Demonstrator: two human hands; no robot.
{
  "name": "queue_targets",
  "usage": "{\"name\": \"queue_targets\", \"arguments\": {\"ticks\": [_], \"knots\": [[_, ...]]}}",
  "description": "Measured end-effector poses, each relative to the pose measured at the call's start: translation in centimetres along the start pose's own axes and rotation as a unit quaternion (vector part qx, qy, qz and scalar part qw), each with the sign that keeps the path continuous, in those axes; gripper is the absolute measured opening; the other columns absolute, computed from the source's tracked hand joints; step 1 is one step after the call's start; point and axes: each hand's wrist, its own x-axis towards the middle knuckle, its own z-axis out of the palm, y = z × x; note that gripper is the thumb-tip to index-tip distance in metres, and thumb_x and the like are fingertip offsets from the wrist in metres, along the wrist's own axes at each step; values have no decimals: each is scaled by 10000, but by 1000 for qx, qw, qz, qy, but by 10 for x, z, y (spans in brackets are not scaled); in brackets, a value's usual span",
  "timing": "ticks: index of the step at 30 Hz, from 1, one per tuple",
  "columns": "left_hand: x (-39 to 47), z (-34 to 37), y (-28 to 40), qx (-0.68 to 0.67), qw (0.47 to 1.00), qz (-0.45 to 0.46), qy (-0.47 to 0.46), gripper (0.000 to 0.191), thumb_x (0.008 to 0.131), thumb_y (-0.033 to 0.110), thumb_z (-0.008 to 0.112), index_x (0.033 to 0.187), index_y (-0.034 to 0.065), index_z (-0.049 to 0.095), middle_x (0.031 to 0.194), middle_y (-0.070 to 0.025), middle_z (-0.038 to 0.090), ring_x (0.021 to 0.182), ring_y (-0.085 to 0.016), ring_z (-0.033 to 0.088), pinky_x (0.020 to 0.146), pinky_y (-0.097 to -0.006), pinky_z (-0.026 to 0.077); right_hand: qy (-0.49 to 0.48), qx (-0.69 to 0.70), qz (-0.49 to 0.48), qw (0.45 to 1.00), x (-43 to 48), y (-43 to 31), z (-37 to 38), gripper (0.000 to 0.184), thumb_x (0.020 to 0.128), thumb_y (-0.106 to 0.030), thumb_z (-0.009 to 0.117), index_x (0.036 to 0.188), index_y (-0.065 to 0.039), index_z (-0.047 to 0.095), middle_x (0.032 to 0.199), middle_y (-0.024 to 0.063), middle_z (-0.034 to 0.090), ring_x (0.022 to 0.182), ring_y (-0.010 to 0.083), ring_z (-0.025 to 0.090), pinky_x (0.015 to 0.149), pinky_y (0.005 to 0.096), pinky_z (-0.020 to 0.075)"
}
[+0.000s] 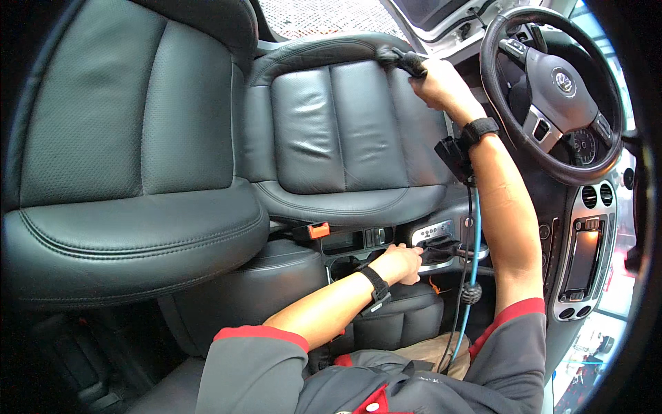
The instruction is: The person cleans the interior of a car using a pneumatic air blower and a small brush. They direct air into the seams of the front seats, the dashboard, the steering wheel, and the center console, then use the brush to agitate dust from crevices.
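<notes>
My right hand (439, 85) is shut on a black handheld tool (408, 62) with a blurred, brush-like head, held over the front edge of the black leather driver's seat cushion (331, 129). Beside my right wrist is a black box-like part (454, 158); a light-blue hose (477, 233) and a black cable hang down from near it. My left hand (406, 263) rests on the centre console beside the gear selector's boot (437, 249), fingers bent and somewhat apart, with nothing visible in it; its underside is hidden. Both wrists wear black straps.
A steering wheel (561, 95) is at upper right, above a dashboard with a screen (584, 256). The driver's backrest (129, 114) fills the left. An orange seat-belt buckle (319, 230) stands beside the console. Below lies the passenger seat (398, 315). The driver's door (439, 26) appears open.
</notes>
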Motion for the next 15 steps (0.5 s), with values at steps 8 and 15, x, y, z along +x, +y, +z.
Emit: {"name": "queue_targets", "arguments": {"ticks": [8, 15], "knots": [[4, 6, -5, 13, 999, 19, 23, 585, 944, 402, 710, 1430, 83, 646, 1700, 10, 367, 1414, -374, 513, 1119, -555, 466, 29, -33, -4, 999, -1, -3, 13, 246, 900, -214, 727, 1021, -1, 740, 883, 188, 739, 766, 283, 720, 711, 409, 583], [4, 3, -3, 9, 1000, 8, 12, 562, 948, 384, 703, 1429, 98, 643, 1701, 29, 367, 1411, -373, 520, 1118, -555, 466, 30, -60, -80, 995, -4, -2, 17, 261, 873, -176, 690, 1038, 19, 741, 902, 243, 760, 833, 357, 768, 772, 446, 615]]}}
